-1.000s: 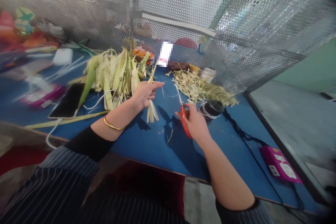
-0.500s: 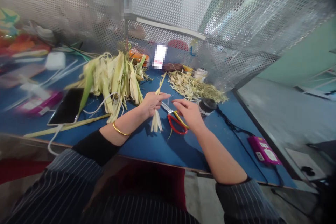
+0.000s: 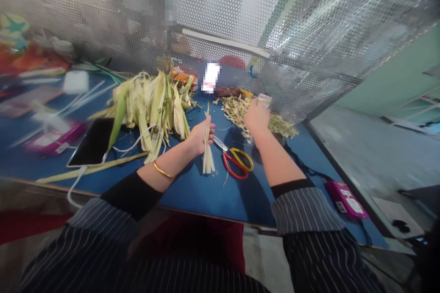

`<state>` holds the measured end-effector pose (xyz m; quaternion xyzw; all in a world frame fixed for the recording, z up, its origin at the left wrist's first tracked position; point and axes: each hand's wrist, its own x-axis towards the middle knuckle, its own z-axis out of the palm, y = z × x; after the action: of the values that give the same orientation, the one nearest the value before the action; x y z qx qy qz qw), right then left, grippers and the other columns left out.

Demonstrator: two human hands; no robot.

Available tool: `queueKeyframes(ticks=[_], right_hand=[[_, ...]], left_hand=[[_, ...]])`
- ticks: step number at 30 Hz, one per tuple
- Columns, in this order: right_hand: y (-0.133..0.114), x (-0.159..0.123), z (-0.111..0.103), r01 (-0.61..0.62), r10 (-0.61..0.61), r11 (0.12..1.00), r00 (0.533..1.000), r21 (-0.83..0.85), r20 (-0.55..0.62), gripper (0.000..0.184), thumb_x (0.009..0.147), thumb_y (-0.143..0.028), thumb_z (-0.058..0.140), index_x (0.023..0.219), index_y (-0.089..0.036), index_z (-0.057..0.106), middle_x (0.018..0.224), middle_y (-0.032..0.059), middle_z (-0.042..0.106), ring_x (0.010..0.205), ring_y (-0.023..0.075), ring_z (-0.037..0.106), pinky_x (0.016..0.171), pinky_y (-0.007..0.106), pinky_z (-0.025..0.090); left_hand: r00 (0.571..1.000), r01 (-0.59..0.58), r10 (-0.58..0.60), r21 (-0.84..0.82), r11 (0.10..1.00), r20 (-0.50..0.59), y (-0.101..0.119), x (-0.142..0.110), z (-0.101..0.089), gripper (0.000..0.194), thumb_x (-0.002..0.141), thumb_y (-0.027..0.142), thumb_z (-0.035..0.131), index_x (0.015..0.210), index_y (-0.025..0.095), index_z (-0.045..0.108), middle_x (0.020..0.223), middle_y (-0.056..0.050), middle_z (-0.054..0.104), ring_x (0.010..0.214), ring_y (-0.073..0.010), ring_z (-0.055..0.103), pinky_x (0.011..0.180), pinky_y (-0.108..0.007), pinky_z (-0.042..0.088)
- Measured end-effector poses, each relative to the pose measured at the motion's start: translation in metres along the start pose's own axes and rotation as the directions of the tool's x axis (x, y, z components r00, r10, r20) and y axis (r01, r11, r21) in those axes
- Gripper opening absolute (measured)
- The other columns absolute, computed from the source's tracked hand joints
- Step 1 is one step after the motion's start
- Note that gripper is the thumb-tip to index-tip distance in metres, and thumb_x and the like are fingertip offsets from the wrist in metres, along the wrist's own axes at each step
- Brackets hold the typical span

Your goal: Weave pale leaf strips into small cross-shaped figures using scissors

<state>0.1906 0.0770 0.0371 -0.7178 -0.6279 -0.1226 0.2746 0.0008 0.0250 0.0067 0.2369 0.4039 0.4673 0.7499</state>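
My left hand is closed around a small bundle of pale corn husk strips, its cut ends hanging down and a thin tip sticking up. Just right of it lie scissors with one red and one yellow handle, their blades pointing toward that hand. My right hand is stretched forward over a heap of husk scraps, close to a small white object. Its fingers are hidden behind the back of the hand. A large bunch of dried corn husks lies to the left.
A phone with a white cable lies at the left. An orange packet and a bright blurred-out screen stand at the back before a perforated metal screen. A purple pack sits near the right edge.
My right hand has moved forward, away from the left hand and over the scrap heap, covering much of the dark round container. My left hand still grips the husk bundle, its palm turned more upward.
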Motion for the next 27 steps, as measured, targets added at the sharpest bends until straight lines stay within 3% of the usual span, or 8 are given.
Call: queueKeyframes(ticks=[4,9,11,13,17,22,24,27], right_hand=[[0.014,0.000,-0.024,0.183,-0.218,0.941,0.971,-0.286,-0.097,0.034,0.087,-0.015,0.038,0.111,-0.004,0.060,0.108,0.0221,0.061,0.109,0.0295,0.050,0.102,0.052,0.024],[0.001,-0.068,-0.037,0.231,-0.223,0.964,0.972,0.133,-0.075,0.029,0.090,-0.037,0.044,0.089,-0.017,0.065,0.103,0.0130,0.064,0.107,0.0261,0.051,0.100,0.046,0.031],[-0.008,-0.093,-0.033,0.099,-0.206,0.844,0.967,0.527,0.148,0.028,0.087,-0.043,0.050,0.090,-0.018,0.064,0.092,0.0083,0.066,0.091,0.0215,0.058,0.090,0.039,0.042],[-0.016,-0.109,-0.026,-0.214,-0.201,0.615,0.889,0.759,0.413,0.031,0.085,-0.047,0.051,0.092,-0.018,0.062,0.083,0.0052,0.067,0.076,0.0180,0.060,0.079,0.035,0.048],[-0.025,-0.119,-0.019,-0.563,-0.243,0.276,0.743,0.779,0.624,0.030,0.075,-0.042,0.066,0.093,-0.018,0.063,0.078,0.0016,0.067,0.062,0.0124,0.058,0.064,0.028,0.049],[-0.021,-0.113,-0.031,-0.668,-0.168,0.153,0.709,0.728,0.685,0.021,0.066,-0.033,0.074,0.075,-0.016,0.064,0.063,-0.0009,0.065,0.047,0.0091,0.055,0.045,0.021,0.044],[-0.017,-0.109,-0.037,-0.685,-0.110,0.109,0.712,0.721,0.693,0.020,0.065,-0.031,0.074,0.074,-0.017,0.063,0.063,-0.0004,0.066,0.045,0.0095,0.056,0.041,0.020,0.044],[-0.012,-0.104,-0.044,-0.694,-0.094,0.091,0.708,0.714,0.700,0.019,0.066,-0.030,0.074,0.075,-0.017,0.063,0.065,0.0007,0.068,0.043,0.0092,0.056,0.038,0.019,0.044]], left_hand=[[1.000,0.018,-0.017,-0.045,0.999,0.003,0.003,-0.006,0.004,0.028,0.090,0.027,0.047,0.071,0.012,0.061,0.063,-0.003,0.056,0.048,-0.0072,0.051,0.047,-0.021,0.040],[0.988,-0.028,0.045,-0.117,0.993,0.145,0.001,-0.012,0.007,0.021,0.086,0.026,0.055,0.078,0.013,0.070,0.086,-0.010,0.068,0.074,-0.0139,0.064,0.061,-0.024,0.049],[0.983,-0.047,0.065,-0.108,0.993,0.174,-0.003,-0.012,0.006,0.017,0.082,0.027,0.060,0.084,0.016,0.072,0.094,-0.010,0.068,0.078,-0.0150,0.064,0.058,-0.023,0.048],[0.978,-0.052,0.067,-0.080,0.995,0.195,-0.008,-0.009,0.004,0.021,0.080,0.031,0.062,0.090,0.017,0.073,0.100,-0.011,0.068,0.077,-0.0157,0.064,0.057,-0.024,0.049],[0.966,-0.009,0.008,0.003,1.000,0.258,-0.016,-0.003,0.001,0.030,0.078,0.036,0.064,0.100,0.017,0.071,0.106,-0.012,0.065,0.072,-0.0157,0.063,0.056,-0.026,0.050],[0.972,-0.094,0.046,0.201,0.975,0.231,-0.016,-0.006,0.005,0.040,0.085,0.048,0.051,0.098,0.013,0.066,0.096,-0.012,0.066,0.069,-0.0143,0.062,0.057,-0.025,0.048],[0.967,-0.241,0.199,0.308,0.920,0.161,-0.013,-0.010,0.008,0.039,0.087,0.050,0.048,0.097,0.013,0.060,0.086,-0.010,0.066,0.065,-0.0138,0.062,0.059,-0.025,0.049],[0.877,-0.478,0.439,0.442,0.759,0.195,-0.009,-0.014,0.009,0.026,0.089,0.039,0.051,0.105,0.018,0.053,0.083,-0.004,0.066,0.062,-0.0117,0.063,0.061,-0.024,0.049]])
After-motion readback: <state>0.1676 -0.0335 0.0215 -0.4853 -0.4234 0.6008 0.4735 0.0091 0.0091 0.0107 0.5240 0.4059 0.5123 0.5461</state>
